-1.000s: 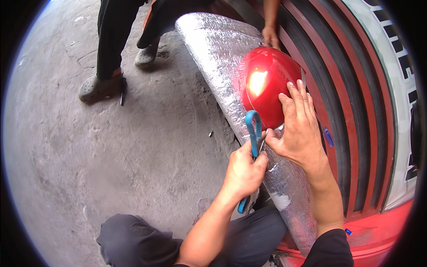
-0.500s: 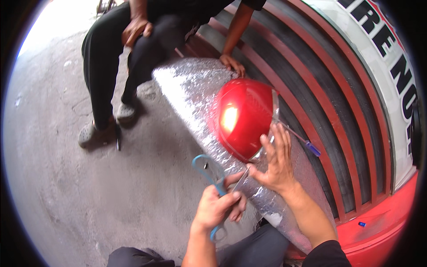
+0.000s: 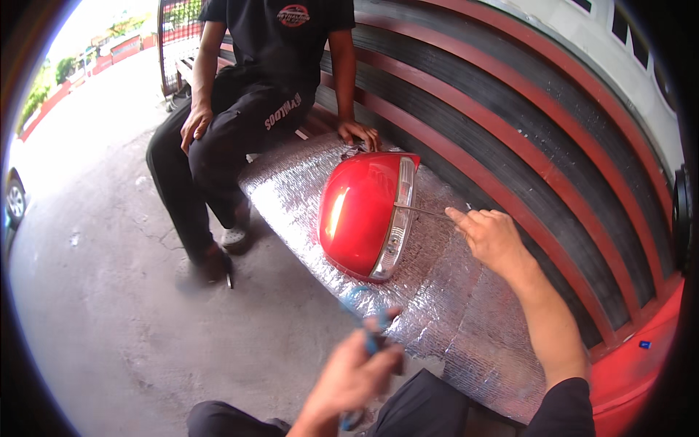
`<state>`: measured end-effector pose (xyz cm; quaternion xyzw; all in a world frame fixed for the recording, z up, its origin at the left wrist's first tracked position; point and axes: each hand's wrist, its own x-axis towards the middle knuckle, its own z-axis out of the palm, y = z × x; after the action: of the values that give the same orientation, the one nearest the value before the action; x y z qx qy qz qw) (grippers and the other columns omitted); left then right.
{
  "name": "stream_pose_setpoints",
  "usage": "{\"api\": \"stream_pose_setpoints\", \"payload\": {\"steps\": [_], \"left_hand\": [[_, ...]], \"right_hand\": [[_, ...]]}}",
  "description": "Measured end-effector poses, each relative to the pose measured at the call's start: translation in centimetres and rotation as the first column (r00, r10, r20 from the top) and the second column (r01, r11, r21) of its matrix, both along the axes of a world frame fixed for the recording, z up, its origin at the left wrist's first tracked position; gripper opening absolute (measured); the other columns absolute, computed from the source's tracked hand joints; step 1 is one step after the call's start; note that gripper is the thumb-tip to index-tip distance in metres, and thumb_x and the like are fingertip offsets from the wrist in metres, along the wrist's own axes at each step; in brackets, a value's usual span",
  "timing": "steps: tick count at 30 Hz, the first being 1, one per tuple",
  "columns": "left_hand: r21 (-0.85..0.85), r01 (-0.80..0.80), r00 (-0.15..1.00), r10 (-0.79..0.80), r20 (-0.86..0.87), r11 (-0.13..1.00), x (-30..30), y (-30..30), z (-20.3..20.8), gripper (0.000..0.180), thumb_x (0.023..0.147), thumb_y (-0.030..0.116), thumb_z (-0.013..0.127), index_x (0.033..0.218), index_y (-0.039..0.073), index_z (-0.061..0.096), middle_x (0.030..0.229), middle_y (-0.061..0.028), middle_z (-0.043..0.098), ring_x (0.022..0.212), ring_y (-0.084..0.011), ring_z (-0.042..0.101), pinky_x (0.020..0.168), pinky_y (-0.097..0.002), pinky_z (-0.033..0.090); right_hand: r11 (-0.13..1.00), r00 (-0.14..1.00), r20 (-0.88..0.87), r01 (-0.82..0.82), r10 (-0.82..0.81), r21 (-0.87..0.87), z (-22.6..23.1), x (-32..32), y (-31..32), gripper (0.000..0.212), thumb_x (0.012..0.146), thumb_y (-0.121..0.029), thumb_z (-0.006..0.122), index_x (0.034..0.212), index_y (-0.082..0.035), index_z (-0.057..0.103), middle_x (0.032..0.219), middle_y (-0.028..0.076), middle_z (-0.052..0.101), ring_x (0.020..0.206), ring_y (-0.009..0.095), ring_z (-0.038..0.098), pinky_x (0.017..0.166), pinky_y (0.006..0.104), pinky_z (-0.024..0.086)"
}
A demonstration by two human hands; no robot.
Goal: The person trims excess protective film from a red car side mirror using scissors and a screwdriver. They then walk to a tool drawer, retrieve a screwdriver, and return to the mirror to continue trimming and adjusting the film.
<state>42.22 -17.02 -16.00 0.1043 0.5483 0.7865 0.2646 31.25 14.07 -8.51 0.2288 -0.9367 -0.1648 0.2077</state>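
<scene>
A glossy red car side mirror cover [image 3: 357,211] with a clear turn-signal lens [image 3: 397,226] along its right edge rests on a silver foil sheet [image 3: 466,320]. My right hand [image 3: 491,237] is closed on a screwdriver [image 3: 428,212]; its handle is hidden in my fist, and the thin shaft reaches left to the lens, its tip at the edge of the red shell. Nearer to me, my left hand [image 3: 357,371] grips blue-handled scissors [image 3: 355,298], held above the sheet's near-left edge. Both are smeared by motion, and the blades cannot be made out.
Another person in dark clothes [image 3: 255,109] sits at the far end, one hand [image 3: 359,135] on the sheet behind the cover. A red-and-black slatted bench back [image 3: 510,138] rises on the right. Concrete floor [image 3: 131,291] lies left. A small blue piece [image 3: 645,344] sits on the red surface.
My right hand has gone from the cover's lower edge to the screwdriver and grasped it. The cover has turned, showing more of its lens. My left hand has dropped lower with the scissors.
</scene>
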Motion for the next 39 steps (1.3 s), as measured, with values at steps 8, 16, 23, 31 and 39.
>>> {"api": "stream_pose_setpoints", "payload": {"steps": [8, 16, 23, 31, 39], "left_hand": [[-0.187, 0.479, 0.878, -0.468, 0.102, 0.857, -1.9, 14.0, 2.9, 0.032, 0.106, 0.018, 0.051, 0.13, -0.001, 0.042, 0.077, -0.013, 0.065, 0.048, -0.0199, 0.061, 0.043, -0.0336, 0.05], [-0.461, 0.299, 0.931, -0.362, -0.052, 0.836, -4.8, 25.5, 4.0, 0.041, 0.098, 0.012, 0.055, 0.132, -0.009, 0.043, 0.087, -0.0228, 0.07, 0.062, -0.0327, 0.071, 0.05, -0.0453, 0.056], [-0.57, -0.495, 0.436, -0.38, -0.816, 0.656, -8.6, 32.7, -1.6, 0.052, 0.095, 0.02, 0.061, 0.14, -0.004, 0.055, 0.132, -0.0237, 0.063, 0.129, -0.0403, 0.056, 0.103, -0.0607, 0.046], [-0.395, -0.746, 0.296, -0.265, -0.918, 0.536, -5.8, 11.5, 2.5, 0.014, 0.088, 0.017, 0.07, 0.082, 0.006, 0.064, 0.075, -0.0089, 0.069, 0.068, -0.0338, 0.068, 0.074, -0.0487, 0.057], [-0.357, -0.868, 0.315, -0.174, -0.933, 0.345, -14.8, 4.8, -0.8, 0.056, 0.097, 0.033, 0.066, 0.149, 0.017, 0.053, 0.155, -0.0264, 0.041, 0.143, -0.0557, 0.033, 0.111, -0.0671, 0.034]], "right_hand": [[0.988, 0.981, -0.118, -0.149, 0.153, 0.041, 4.0, 0.7, -1.3, 0.03, 0.092, -0.012, 0.065, 0.12, -0.01, 0.073, 0.085, 0.007, 0.068, 0.079, 0.024, 0.07, 0.07, 0.0376, 0.057], [0.99, 0.995, -0.016, -0.094, 0.097, 0.109, 6.1, 0.7, 0.1, 0.028, 0.092, -0.022, 0.07, 0.117, -0.011, 0.075, 0.088, 0.008, 0.069, 0.084, 0.024, 0.073, 0.072, 0.0372, 0.06], [0.985, 0.99, 0.012, -0.143, 0.143, 0.098, 6.9, 0.2, -1.3, 0.031, 0.091, -0.025, 0.073, 0.119, -0.012, 0.074, 0.091, 0.008, 0.07, 0.087, 0.025, 0.073, 0.074, 0.0386, 0.06], [0.991, 0.991, -0.003, -0.131, 0.131, -0.014, 4.7, 0.8, 1.3, 0.03, 0.09, -0.026, 0.073, 0.117, -0.012, 0.074, 0.089, 0.007, 0.066, 0.084, 0.024, 0.07, 0.074, 0.0395, 0.058], [0.981, 0.987, -0.041, -0.147, 0.153, 0.126, 6.3, 1.7, -0.8, 0.028, 0.089, -0.016, 0.068, 0.116, -0.011, 0.075, 0.084, 0.004, 0.065, 0.079, 0.021, 0.069, 0.07, 0.0355, 0.056]]}}
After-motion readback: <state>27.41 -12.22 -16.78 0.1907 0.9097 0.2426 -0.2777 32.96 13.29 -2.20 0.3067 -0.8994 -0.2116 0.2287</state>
